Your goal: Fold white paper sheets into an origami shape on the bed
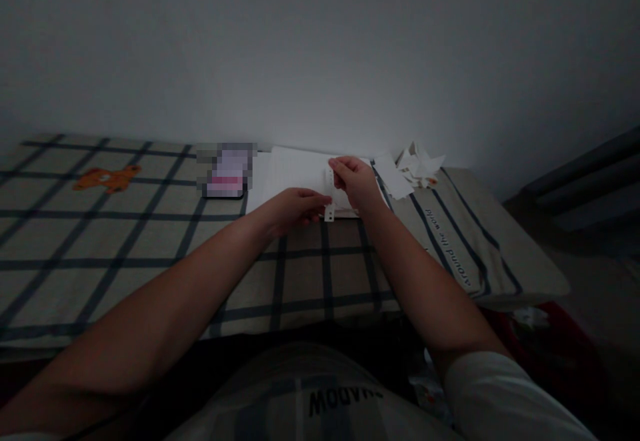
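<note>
bare left hand and bare right hand: 2 | narrow white hole-punched paper strip: 1 | open white lined notebook: 1 | dark-edged smartphone, lilac-pink screen: 1 | flat orange figure: 1 | loose white paper sheet: 1 | crumpled white paper heap: 1, pieces uncountable

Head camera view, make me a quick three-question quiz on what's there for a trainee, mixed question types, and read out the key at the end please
1. What do the left hand and right hand hold? A) phone; B) holed white strip; C) pen.
2. True or false: the orange item lies left of the white pages.
3. Which words does the lettering on the checked cloth spell?

Key: 1. B; 2. true; 3. "around the world".
</note>
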A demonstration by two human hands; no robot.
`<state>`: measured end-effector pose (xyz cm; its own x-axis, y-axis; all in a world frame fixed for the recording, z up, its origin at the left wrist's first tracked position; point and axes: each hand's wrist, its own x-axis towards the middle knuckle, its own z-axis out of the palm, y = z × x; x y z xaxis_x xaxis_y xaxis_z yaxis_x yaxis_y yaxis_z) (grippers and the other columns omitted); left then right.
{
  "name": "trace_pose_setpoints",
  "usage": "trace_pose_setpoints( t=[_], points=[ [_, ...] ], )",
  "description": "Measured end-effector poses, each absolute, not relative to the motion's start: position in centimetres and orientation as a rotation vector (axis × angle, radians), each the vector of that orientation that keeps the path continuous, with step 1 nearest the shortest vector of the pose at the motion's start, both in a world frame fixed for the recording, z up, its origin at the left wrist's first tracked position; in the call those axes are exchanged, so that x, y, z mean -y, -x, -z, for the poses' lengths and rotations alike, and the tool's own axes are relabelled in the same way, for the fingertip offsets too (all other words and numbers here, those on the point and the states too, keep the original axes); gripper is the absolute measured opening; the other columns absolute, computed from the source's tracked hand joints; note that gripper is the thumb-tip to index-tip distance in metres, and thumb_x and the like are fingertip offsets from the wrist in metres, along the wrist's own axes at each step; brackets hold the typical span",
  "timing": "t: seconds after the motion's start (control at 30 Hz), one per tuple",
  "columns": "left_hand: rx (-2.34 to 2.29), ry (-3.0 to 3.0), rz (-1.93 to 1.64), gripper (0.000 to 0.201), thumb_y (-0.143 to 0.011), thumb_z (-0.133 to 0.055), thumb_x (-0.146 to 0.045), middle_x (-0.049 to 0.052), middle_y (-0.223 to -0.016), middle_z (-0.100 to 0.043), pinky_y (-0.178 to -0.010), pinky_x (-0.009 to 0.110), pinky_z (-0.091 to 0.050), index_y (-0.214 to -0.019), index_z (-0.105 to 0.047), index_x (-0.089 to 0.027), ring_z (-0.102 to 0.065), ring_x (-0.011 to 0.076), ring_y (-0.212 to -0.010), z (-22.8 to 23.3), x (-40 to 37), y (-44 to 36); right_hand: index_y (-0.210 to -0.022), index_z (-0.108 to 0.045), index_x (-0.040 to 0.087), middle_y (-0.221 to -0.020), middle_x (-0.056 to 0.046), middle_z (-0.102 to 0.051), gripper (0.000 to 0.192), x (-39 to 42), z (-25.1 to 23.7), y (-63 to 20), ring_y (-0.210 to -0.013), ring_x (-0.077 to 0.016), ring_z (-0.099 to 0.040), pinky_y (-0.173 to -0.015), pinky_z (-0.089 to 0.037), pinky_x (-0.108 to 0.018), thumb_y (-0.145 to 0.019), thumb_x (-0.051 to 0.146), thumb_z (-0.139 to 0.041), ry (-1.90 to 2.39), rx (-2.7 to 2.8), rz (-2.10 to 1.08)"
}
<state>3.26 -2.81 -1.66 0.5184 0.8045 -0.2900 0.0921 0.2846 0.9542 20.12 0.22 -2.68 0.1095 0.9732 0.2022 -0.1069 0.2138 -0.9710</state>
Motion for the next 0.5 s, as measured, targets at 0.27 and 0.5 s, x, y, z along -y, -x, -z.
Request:
trace_pose_setpoints(
  t=[0.27, 0.5],
  points=[
    [-0.810, -0.977, -0.582, 0.019, -0.076, -0.075, -0.028, -0.002, -0.059, -0.055, -0.042, 0.015, -0.027, -0.070, -0.063, -0.014, -0.045, 0.0043, -0.050, 0.9, 2.5, -2.9, -0.079, -0.062, 0.020, -0.057, 0.005, -0.054, 0.018, -0.1, 2.5, -20.1, -0.052, -0.0083, -0.049, -0.052, -0.041, -0.024, -0.078, 0.036, -0.071, 1.076, 1.197, -0.872],
    [-0.826, -0.940, -0.594, 0.022, -0.075, -0.072, -0.025, -0.004, -0.054, -0.047, -0.040, 0.017, -0.021, -0.063, -0.057, -0.015, -0.038, 0.0044, -0.046, 0.3, 2.6, -2.8, -0.080, -0.061, 0.021, -0.058, 0.005, -0.054, 0.021, -0.2, 2.7, -20.0, -0.053, -0.0089, -0.049, -0.052, -0.043, -0.025, -0.076, 0.039, -0.071, 1.047, 1.180, -0.903]
  ],
)
